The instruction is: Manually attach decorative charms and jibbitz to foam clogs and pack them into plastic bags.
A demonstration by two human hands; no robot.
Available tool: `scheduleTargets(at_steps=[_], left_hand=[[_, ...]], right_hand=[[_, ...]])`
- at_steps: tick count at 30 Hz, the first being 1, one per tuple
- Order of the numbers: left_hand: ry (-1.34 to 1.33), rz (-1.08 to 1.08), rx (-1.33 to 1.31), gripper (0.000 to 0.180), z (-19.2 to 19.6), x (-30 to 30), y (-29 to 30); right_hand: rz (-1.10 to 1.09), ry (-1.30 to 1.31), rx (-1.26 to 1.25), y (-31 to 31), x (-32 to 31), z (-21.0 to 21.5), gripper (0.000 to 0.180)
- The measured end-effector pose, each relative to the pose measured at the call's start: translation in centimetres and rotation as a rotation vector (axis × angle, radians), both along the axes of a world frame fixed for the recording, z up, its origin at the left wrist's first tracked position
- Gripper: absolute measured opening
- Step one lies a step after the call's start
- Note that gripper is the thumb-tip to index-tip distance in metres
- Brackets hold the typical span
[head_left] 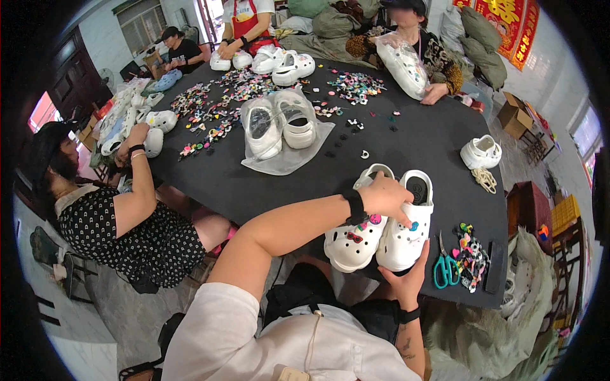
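Observation:
Two white clogs with holes stand side by side at the table's front edge. The left clog carries a red sunglasses-shaped charm and a pink round charm. On the right clog sits a blue charm. My left hand reaches across the left clog, its fingers bent down onto the right clog's upper beside the blue charm. My right hand grips the right clog's toe from the near side, thumb along its outer edge. The undersides of its fingers are hidden.
Teal-handled scissors and a charm pile lie to my right. Bagged white clogs stand ahead, near larger charm heaps. Another white clog rests at the right edge. Several co-workers sit or stand around the black table.

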State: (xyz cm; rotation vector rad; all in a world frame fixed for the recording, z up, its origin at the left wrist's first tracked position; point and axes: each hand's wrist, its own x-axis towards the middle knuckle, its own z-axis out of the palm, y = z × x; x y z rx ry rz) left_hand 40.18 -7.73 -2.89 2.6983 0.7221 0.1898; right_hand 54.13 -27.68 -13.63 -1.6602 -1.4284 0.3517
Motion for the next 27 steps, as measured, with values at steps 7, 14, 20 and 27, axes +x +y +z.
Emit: scheduleTargets(at_steps=[7, 14, 20, 27], left_hand=[[-0.174, 0.015, 0.17, 0.064, 0.4, -2.7, -2.5], [-0.184, 0.005, 0.057, 0.063, 2.2, -7.8, -3.2], [-0.103, -0.054, 0.055, 0.053, 6.3, -17.5, -4.8], [0.074, 0.001, 0.225, 0.045, 11.6, -28.2, -4.7]], right_hand=[[0.026, -0.046, 0.045, -0.2, -0.5, 0.2, 0.139], [0.118, -0.303, -0.021, -0.1, -0.2, 0.1, 0.123], [0.148, -0.518, 0.032, 0.3, -0.4, 0.2, 0.069], [0.104, -0.531, 0.04, 0.4, -0.5, 0.0, 0.06]])
